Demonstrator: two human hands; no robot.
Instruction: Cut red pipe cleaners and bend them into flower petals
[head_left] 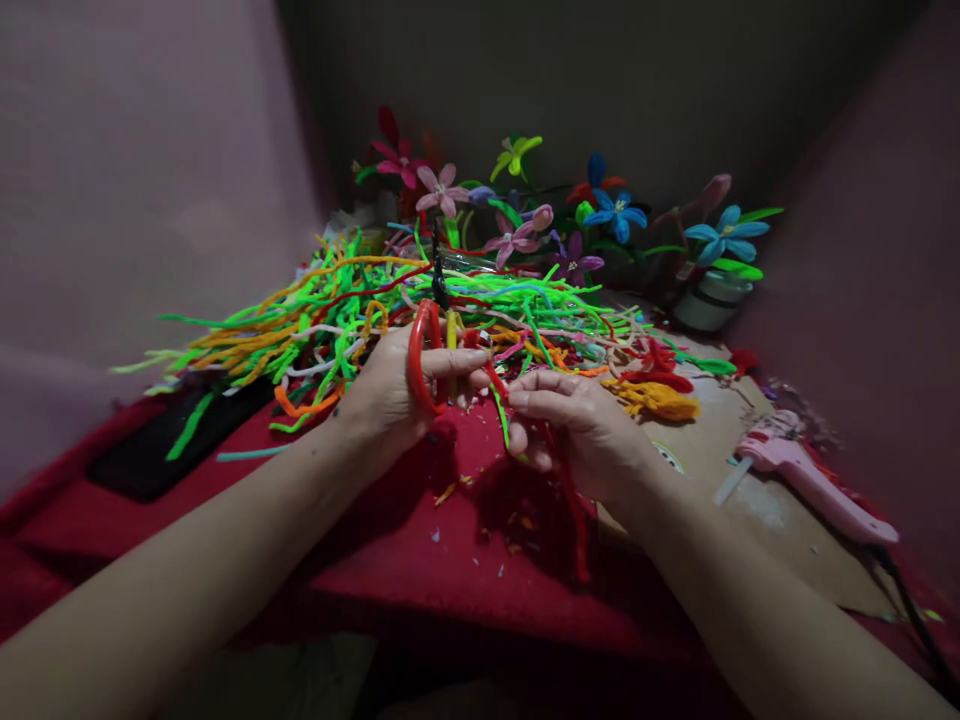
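Note:
My left hand (409, 385) is closed round scissors (424, 350) with a red-orange handle loop, their dark blades pointing up and away from me. Its thumb and fingertips also meet at the upper end of a red pipe cleaner (580, 530). My right hand (570, 415) pinches that same fuzzy red stem close by, and a long piece hangs below the palm toward the red cloth. A thin green strand (501, 415) shows between the two hands. Just beyond them lies a heap of pipe cleaners (360, 290), mostly green and orange.
Pipe-cleaner flowers (510, 240) stand along the back, with a jar (711, 300) at right. A pink glue gun (814, 475) lies on cardboard (780, 560), its cord trailing right. A black flat object (172, 440) rests at left. Small clippings dot the red cloth (420, 550).

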